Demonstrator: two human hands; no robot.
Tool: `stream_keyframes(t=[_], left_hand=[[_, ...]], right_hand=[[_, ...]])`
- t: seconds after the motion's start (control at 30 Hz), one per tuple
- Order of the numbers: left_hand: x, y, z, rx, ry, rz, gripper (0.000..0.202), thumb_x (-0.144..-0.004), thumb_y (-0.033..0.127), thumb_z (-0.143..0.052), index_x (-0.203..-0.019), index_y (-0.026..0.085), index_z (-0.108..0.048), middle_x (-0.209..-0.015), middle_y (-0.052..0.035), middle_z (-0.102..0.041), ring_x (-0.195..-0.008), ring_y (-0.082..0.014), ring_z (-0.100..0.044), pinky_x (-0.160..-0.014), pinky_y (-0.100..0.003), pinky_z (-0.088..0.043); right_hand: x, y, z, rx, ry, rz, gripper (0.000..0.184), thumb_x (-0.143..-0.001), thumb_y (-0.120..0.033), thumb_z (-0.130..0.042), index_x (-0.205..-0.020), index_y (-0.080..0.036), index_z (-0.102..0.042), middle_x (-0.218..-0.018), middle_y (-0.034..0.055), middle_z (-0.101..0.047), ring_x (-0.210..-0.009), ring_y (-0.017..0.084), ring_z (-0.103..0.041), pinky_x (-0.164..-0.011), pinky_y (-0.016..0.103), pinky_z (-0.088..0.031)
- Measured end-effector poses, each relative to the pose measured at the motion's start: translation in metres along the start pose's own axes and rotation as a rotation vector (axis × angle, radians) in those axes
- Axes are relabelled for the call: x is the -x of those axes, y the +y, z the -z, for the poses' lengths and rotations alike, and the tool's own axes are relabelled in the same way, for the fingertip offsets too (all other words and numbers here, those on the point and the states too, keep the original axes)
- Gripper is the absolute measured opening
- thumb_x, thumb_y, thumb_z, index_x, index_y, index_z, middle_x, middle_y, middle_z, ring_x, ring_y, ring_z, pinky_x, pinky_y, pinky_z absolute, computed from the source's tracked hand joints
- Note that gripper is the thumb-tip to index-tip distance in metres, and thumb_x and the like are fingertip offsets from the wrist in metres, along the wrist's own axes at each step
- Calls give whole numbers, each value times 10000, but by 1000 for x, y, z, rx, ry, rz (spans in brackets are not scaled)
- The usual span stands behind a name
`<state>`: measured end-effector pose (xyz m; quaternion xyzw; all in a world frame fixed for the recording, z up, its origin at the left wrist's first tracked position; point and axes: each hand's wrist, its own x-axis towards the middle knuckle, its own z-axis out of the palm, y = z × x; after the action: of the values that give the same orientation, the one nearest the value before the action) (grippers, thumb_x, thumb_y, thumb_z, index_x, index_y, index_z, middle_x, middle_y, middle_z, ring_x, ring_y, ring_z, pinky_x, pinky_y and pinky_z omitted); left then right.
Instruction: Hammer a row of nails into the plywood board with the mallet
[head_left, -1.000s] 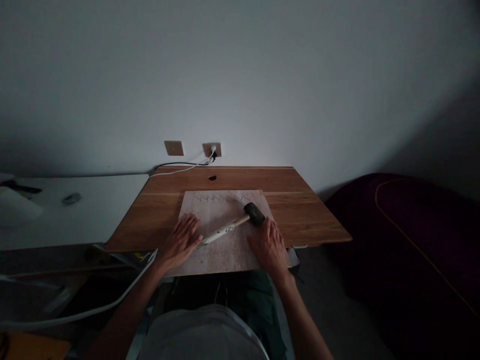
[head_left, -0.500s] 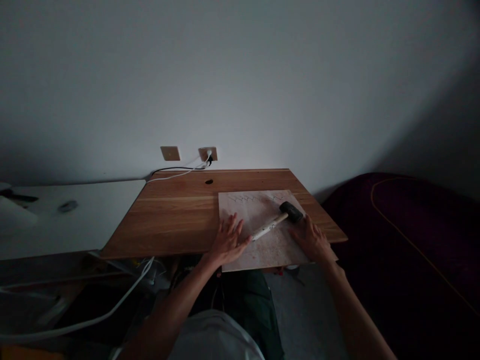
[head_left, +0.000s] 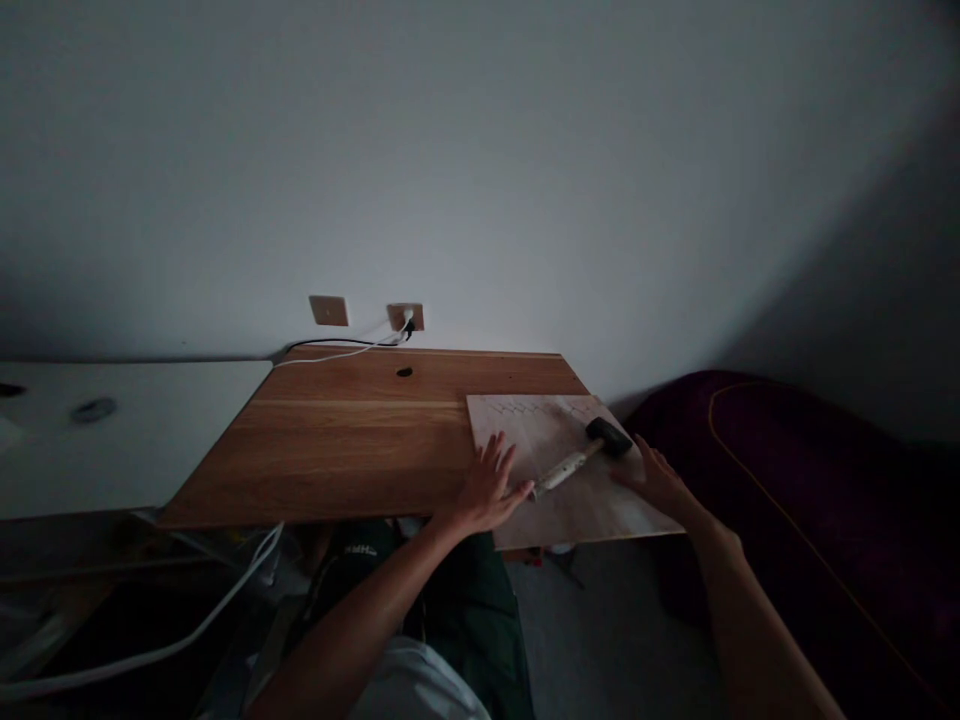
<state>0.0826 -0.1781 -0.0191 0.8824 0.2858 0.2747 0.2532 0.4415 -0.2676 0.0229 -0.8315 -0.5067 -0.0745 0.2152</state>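
**Mallet [head_left: 581, 455] on a pale board [head_left: 585, 505] at the right end of a wooden surface [head_left: 352, 440].**
The board is laid over the surface's right front corner and overhangs its edge. The mallet is rested on the board, black head to the far right, pale handle pointing towards the left hand [head_left: 489, 490]. That hand is pressed flat on the board's left part, fingers [head_left: 501, 458] spread wide, nothing held. The right hand [head_left: 654, 482] is laid open near the mallet head.

Dim home room — wooden desk [head_left: 352, 440] against plain wall, wall sockets [head_left: 405, 317], dark red bed [head_left: 810, 500] beside it
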Motion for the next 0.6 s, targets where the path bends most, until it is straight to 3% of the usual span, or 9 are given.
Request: stream_keyframes(t=[0.07,0.13,0.2,0.23,0.3,0.37,0.43,0.5,0.6], left_hand=[[9,-20,24,50,84,-11,675,-1072,560,-483,-1646,240,-328,-1768,-202,-257,-1651,-330,-237,-1316,-615,-280],[16,-43,55,86,169,33,589,-1062,518,-525,-1570,234,-432,-1654,-195,-468,-1537,-307,-460,-1237,-533,-423],[21,-65,87,146,239,146,432,-1034,472,-575,-1388,224,-586,-1287,-127,-725,-1149,-242,-715,-998,-405,-575],[22,-76,102,174,263,214,345,-1010,452,-603,-1257,215,-642,-1048,-67,-754,-924,-204,-728,-854,-344,-584],[25,-93,124,171,372,343,195,-924,374,-684,-1025,208,-668,-774,21,-660,-703,-151,-629,-706,-270,-505],[28,-106,134,152,470,437,125,-846,286,-705,-842,202,-612,-671,52,-565,-636,-132,-542,-641,-250,-419],[33,-115,137,133,521,485,186,-806,227,-670,-705,210,-515,-616,63,-482,-602,-124,-467,-604,-252,-345],[37,-120,135,121,533,498,280,-776,175,-615,-609,223,-396,-568,75,-373,-573,-116,-382,-591,-261,-280],[41,-121,132,120,530,490,335,-726,111,-546,-564,226,-276,-545,81,-261,-561,-112,-296,-602,-280,-225]], right_hand=[[-4,-22,12,-88,-32,47,698,-810,-552,-690,-1377,-150,-635,-1363,227,-686,-1292,376,-654,-1044,490,-549],[-1,-65,17,-391,55,49,625,-814,-621,-663,-1220,-145,-683,-1297,261,-676,-1218,392,-651,-1044,539,-525],[7,-128,9,-627,57,82,541,-849,-682,-614,-1048,-182,-677,-1109,205,-711,-1003,338,-688,-907,503,-572],[13,-164,-1,-677,22,113,516,-885,-699,-558,-976,-201,-658,-983,153,-720,-862,290,-689,-798,442,-587],[27,-239,-27,-769,-61,178,484,-915,-689,-529,-843,-219,-620,-799,72,-690,-695,223,-642,-664,343,-548],[41,-308,-57,-844,-125,233,456,-871,-670,-595,-748,-231,-577,-696,12,-637,-630,181,-588,-604,285,-489],[52,-359,-84,-893,-146,228,436,-871,-619,-583,-662,-248,-490,-605,-31,-545,-583,151,-512,-564,258,-421],[61,-387,-104,-920,-147,186,403,-875,-536,-523,-603,-269,-393,-532,-58,-430,-544,135,-429,-525,249,-342],[68,-394,-120,-925,-139,135,334,-814,-431,-497,-569,-286,-323,-498,-71,-340,-531,127,-360,-515,261,-260]])
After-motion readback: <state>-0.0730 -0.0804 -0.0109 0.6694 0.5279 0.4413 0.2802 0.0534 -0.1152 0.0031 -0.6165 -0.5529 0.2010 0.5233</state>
